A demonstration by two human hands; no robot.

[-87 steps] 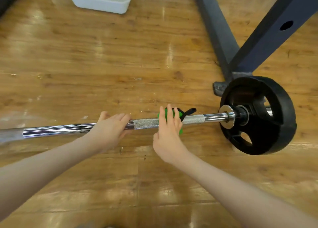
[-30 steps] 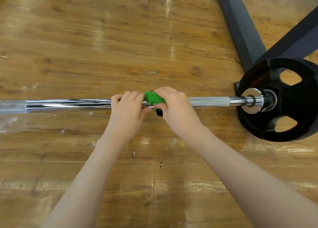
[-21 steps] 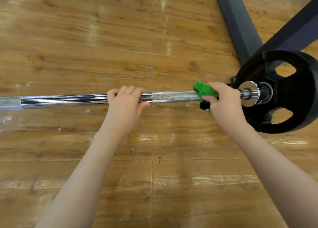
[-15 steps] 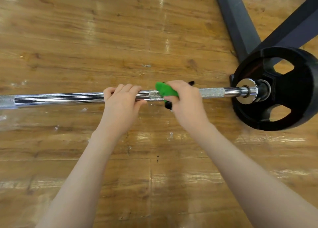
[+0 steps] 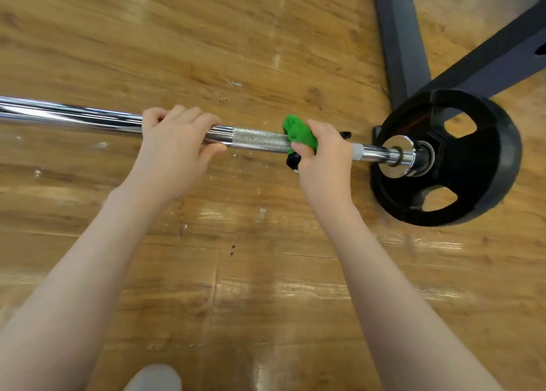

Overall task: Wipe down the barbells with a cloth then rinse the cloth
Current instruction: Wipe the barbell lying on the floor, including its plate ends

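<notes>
The barbell (image 5: 260, 138) lies across the floor (image 5: 266, 272) with its long axis running left to right. The right hand (image 5: 322, 157) holds its grip clamped around the green cloth (image 5: 298, 132), which wraps the knurled section of the bar. The left hand (image 5: 174, 145) clamps its grip directly on the smooth chrome, just to the left. The weight plate (image 5: 472, 184) sits at the right end, near the cloth. The right hand is nearer the unwiped stretch toward the collar; travel follows the bar axis.
</notes>
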